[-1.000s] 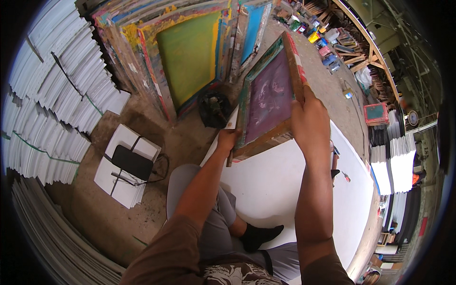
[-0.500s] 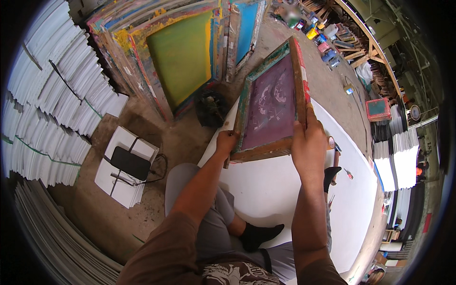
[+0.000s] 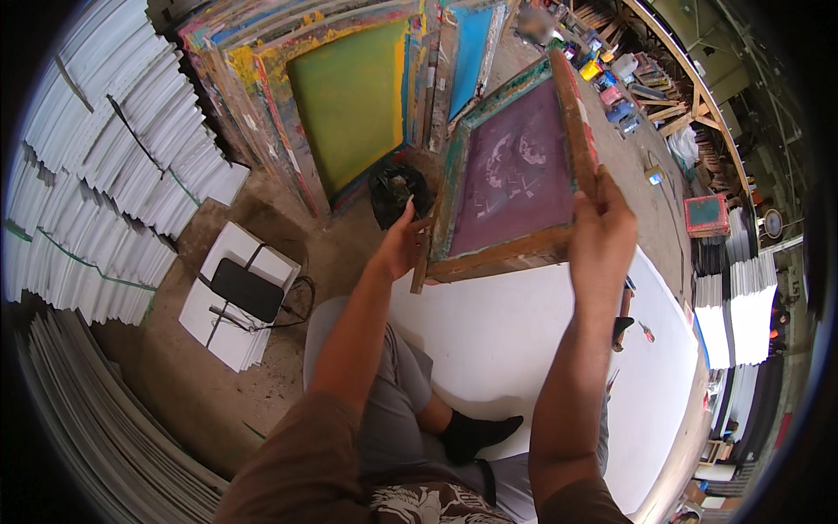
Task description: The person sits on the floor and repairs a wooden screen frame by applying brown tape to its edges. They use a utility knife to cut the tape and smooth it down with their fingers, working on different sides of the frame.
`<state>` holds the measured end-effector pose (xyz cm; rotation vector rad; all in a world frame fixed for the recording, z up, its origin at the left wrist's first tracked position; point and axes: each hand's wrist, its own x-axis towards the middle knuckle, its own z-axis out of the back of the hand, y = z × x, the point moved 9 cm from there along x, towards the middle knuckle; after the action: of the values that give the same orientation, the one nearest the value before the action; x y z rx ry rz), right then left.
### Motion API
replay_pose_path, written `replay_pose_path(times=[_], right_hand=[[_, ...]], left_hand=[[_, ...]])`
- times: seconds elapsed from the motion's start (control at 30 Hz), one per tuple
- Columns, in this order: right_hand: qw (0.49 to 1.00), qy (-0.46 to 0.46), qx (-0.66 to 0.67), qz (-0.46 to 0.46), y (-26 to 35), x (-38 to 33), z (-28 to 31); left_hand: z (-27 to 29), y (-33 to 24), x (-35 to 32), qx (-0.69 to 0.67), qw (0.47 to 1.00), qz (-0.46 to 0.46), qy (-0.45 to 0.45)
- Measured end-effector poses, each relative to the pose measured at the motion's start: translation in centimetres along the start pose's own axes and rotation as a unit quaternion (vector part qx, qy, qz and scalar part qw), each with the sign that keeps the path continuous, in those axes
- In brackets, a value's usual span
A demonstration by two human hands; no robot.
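Note:
I hold a wooden silk-screen frame (image 3: 515,166) tilted up over the white board. Its mesh is purple with a pale printed design, and its wood is stained green and brown. My right hand (image 3: 604,223) grips the frame's right side near the lower corner, fingers wrapped over the edge. At the lower left side, my left hand (image 3: 401,240) has its fingers apart, with the thumb standing off the wood. Some of its fingers reach to the frame's edge; whether they bear any weight is hard to tell.
A large white board (image 3: 497,336) lies under my crossed legs. Beyond it stand stacked screen frames (image 3: 349,105) and a black plastic bag (image 3: 397,194). Piles of white sheets (image 3: 105,175) rise at the left, beside a strapped bundle (image 3: 218,319). Paint containers (image 3: 620,109) sit far right.
The frame has shifted slightly right and tilted a little, with my right hand on it. My left hand has loosened from the lower left corner, its fingers spreading.

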<state>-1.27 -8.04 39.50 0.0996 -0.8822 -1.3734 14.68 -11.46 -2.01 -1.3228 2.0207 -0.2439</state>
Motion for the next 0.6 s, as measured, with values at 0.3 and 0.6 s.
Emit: replay_pose_path(times=[0.3, 0.6], right_hand=[[0.998, 0.002, -0.013, -0.064, -1.9, 0.0, 0.0], [0.996, -0.013, -0.043, -0.078, -0.3, 0.6, 1.3]], left_hand=[[0.0, -0.6, -0.7, 0.058, 0.997, 0.016, 0.052], [-2.2, -0.8, -1.0, 0.082, 0.992, -0.001, 0.099]])
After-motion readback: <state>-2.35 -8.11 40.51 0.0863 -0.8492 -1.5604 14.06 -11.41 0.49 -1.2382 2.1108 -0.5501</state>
